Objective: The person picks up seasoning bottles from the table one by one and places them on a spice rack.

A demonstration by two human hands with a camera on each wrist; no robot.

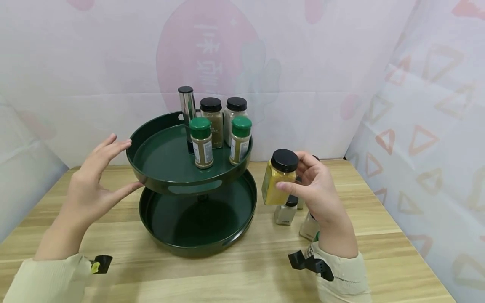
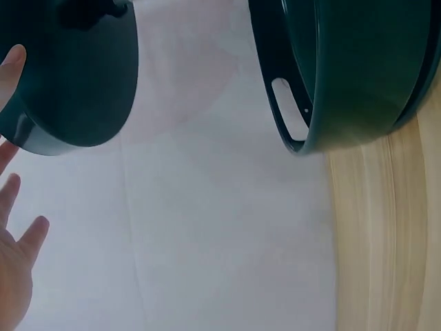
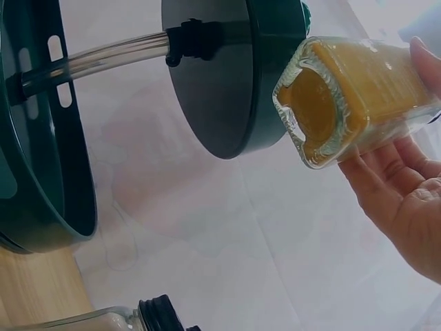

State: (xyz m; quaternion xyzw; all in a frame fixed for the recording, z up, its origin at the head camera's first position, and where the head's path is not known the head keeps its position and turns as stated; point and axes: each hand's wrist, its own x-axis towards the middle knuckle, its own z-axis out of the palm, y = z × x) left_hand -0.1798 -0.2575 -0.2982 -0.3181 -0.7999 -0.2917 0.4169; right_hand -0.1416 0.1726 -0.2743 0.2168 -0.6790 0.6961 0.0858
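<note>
My right hand [image 1: 316, 189] holds a square glass spice jar [image 1: 273, 185] of yellow powder with a black lid, in the air to the right of a green two-tier turntable. In the right wrist view, the jar's glass base [image 3: 313, 103] faces the camera. Spread and fairly straight, the fingers and thumb of my left hand [image 1: 89, 183] touch the left edge of the upper tray [image 1: 155, 145]. That tray bears a tall silver-and-black cylinder [image 1: 188, 107], two black-lidded jars [image 1: 216, 128] and two green-capped shakers [image 1: 203, 149]. Beneath it is the lower tray [image 1: 197, 227].
Several more jars [image 1: 285, 213] stand on the wooden table [image 1: 235, 277], beneath and behind my right hand, which partly hides them. A printed white cloth [image 1: 113, 71] hangs behind the table, and another cloth [image 1: 428, 139] is along the right side.
</note>
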